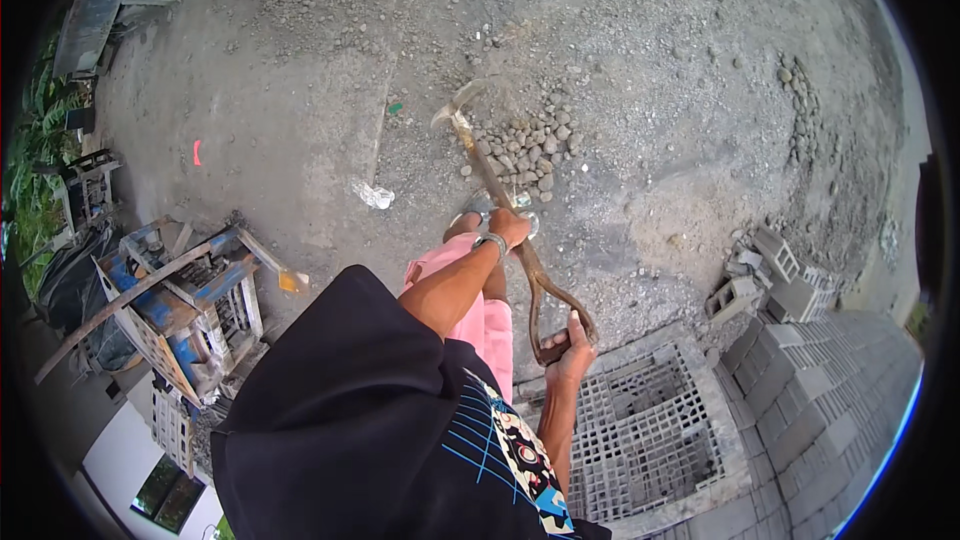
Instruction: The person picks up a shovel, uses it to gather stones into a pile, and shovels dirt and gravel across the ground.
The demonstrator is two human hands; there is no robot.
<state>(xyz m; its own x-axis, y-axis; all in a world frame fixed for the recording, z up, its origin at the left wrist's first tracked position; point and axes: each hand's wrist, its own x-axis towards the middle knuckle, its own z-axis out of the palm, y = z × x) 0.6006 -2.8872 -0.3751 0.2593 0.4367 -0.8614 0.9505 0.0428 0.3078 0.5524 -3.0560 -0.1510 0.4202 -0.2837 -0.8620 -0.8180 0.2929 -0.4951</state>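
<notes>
I hold a shovel with a long wooden shaft (492,180) and a loop grip at its near end. My left hand (508,228) clasps the shaft midway; a bracelet sits on that wrist. My right hand (572,344) is closed on the loop grip. The shovel's blade (458,102) rests on the gravel ground beside a small heap of stones (530,150). My pink shorts and black shirt fill the lower middle of the view.
Stacked grey concrete blocks (660,430) stand at the lower right, with loose broken blocks (765,275) beyond them. A blue metal machine frame (185,305) stands at the left. A crumpled plastic bit (374,195) lies on the ground. Greenery edges the far left.
</notes>
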